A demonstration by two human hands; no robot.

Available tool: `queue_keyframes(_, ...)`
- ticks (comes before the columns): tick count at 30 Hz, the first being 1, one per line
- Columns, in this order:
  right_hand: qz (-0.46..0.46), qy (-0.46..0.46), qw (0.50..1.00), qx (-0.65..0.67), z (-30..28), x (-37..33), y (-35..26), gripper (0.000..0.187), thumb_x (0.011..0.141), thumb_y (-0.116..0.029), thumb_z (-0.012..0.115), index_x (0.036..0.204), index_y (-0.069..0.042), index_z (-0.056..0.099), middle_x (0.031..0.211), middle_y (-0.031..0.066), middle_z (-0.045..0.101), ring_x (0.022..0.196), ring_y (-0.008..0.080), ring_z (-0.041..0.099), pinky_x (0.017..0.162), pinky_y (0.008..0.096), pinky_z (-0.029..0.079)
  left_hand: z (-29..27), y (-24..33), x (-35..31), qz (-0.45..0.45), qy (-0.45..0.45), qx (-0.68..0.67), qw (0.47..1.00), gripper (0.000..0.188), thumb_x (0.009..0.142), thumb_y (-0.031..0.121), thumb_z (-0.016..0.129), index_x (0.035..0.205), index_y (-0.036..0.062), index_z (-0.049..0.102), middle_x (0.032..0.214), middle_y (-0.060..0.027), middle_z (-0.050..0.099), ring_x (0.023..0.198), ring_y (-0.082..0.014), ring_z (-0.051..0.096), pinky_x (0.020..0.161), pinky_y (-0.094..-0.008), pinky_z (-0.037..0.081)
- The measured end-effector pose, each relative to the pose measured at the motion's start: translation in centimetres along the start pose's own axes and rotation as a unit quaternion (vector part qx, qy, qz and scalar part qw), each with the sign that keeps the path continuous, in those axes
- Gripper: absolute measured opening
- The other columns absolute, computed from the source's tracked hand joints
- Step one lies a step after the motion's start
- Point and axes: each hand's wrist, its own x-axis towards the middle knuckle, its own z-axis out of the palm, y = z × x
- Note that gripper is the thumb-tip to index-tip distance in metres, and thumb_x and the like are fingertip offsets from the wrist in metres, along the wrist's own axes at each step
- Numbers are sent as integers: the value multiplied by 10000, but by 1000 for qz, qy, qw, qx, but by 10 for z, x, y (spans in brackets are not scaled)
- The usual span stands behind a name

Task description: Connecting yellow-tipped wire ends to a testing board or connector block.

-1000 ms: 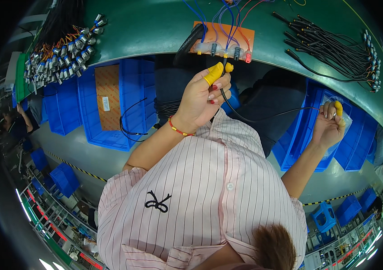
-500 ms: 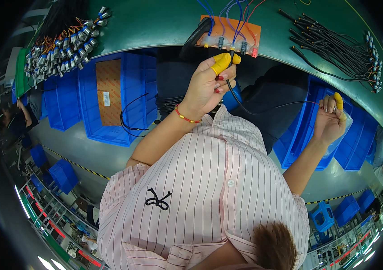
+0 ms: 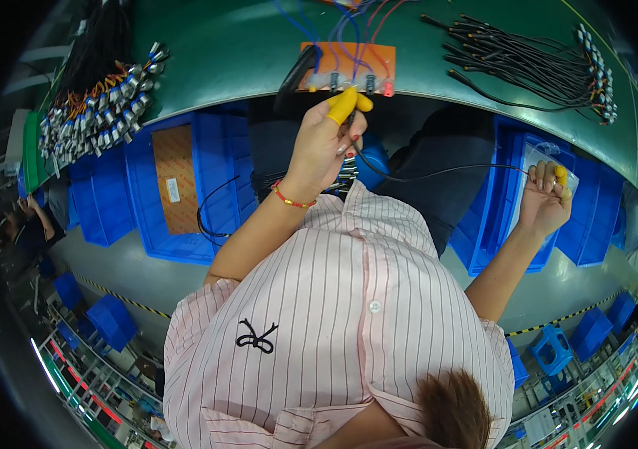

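Observation:
A thin black cable (image 3: pixel 401 179) runs slack between my two hands. My left hand (image 3: pixel 323 146), with yellow finger covers on its thumb and forefinger, pinches one end just below the front edge of an orange board (image 3: pixel 373 57). On that board sit a row of small connectors in whitish glue, with blue, purple and red wires leading up from it. The fingers hide the cable's tip, so whether it touches a connector I cannot tell. Out to the right, my right hand (image 3: pixel 545 200) is closed on the other end of the cable, its fingertips curled together.
Black cables (image 3: pixel 514 63) lie bundled on the green bench (image 3: pixel 222 52) at right. A heap of metal-ended cables (image 3: pixel 102 112) is at left. A thick black handle-like piece (image 3: pixel 295 78) rests against the board. Blue bins (image 3: pixel 214 157) stand below the bench edge, both sides.
The bench and board have shifted left in the picture, and my left hand with them. My left thumb has tilted more upright. The right hand stays closed on the cable end.

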Motion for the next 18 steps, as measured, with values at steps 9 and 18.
queue_keyframes(9,-48,22,999,3,0,3,-35,177,685,-100,515,816,2,575,642,42,346,656,163,324,653,300,288,15,-13,-51,-94,-9,150,984,232,1018,233,469,1001,22,564,609,-21,497,438,-70,397,424,-208,342)
queue_keyframes(18,-144,-81,985,57,-42,75,-154,413,570,-69,512,952,82,560,666,67,343,682,188,309,690,335,275,93,17,25,93,-124,185,970,280,1017,201,454,1125,-35,559,937,-100,612,691,-121,577,654,-280,525)
